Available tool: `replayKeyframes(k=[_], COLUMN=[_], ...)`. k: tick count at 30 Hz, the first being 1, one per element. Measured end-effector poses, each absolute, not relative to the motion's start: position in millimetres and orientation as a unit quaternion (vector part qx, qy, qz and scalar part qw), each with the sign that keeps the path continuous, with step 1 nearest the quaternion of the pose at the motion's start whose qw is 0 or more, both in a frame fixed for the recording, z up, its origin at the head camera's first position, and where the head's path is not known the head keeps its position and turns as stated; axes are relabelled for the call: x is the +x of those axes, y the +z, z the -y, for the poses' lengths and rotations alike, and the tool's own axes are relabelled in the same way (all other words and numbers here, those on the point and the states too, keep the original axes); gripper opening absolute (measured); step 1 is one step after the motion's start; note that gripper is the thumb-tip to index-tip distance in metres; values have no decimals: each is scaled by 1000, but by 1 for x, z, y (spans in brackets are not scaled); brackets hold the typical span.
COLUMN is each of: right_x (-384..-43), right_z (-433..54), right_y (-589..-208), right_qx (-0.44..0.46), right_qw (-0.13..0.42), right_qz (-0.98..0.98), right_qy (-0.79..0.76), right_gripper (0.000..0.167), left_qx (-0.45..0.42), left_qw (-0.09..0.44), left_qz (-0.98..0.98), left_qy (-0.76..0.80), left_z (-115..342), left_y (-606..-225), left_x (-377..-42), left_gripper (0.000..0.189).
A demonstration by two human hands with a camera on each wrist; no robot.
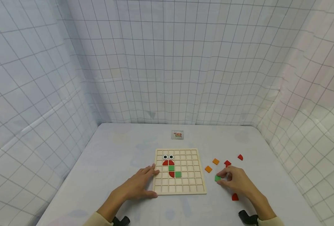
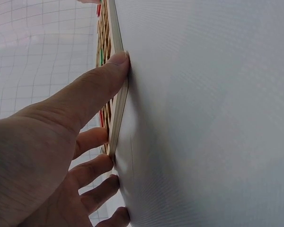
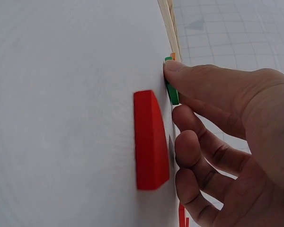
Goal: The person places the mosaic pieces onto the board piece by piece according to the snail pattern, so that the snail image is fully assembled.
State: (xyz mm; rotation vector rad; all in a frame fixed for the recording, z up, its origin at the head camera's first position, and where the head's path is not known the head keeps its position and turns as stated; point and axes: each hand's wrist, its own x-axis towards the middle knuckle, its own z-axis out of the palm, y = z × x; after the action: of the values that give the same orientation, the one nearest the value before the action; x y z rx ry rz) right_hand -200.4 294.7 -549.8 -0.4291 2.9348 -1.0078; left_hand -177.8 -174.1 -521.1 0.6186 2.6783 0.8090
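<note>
A wooden grid board [image 1: 183, 188] lies on the table, with two eye tiles [image 1: 168, 157], red quarter-circle tiles [image 1: 171, 174] and two green square tiles [image 1: 178, 174] set in its cells. My left hand [image 1: 140, 185] rests at the board's left side, thumb and fingers spread and touching its edge; the left wrist view shows the thumb [image 2: 92, 90] against the rim. Right of the board, my right hand [image 1: 235, 180] pinches a loose green square tile [image 1: 217, 178] between thumb and finger, at the tabletop. In the right wrist view this green tile [image 3: 172, 92] stands partly behind the thumb.
Two orange square tiles [image 1: 216, 161] lie between the board and my right hand. Loose red tiles [image 1: 240, 157] are scattered around that hand, one red quarter-circle [image 1: 235, 197] nearer me. A small picture card [image 1: 177, 135] lies behind the board. Grid-patterned white curtains [image 1: 167, 62] enclose the table.
</note>
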Motion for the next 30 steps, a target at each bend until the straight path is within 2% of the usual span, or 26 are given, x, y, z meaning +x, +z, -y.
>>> replayKeyframes(k=[13, 30], right_x=[-200, -212], right_z=[-291, -262], right_y=[-544, -535], right_qx=[-149, -225], right_qw=[3, 3], right_qz=[-935, -909], right_qy=[-322, -351], right_gripper=[20, 20], left_qx=[215, 207], left_qw=[134, 140], left_qz=[-927, -925], left_qy=[277, 286], left_z=[171, 173], left_y=[-519, -523], left_x=[-177, -179], left_gripper=[99, 99])
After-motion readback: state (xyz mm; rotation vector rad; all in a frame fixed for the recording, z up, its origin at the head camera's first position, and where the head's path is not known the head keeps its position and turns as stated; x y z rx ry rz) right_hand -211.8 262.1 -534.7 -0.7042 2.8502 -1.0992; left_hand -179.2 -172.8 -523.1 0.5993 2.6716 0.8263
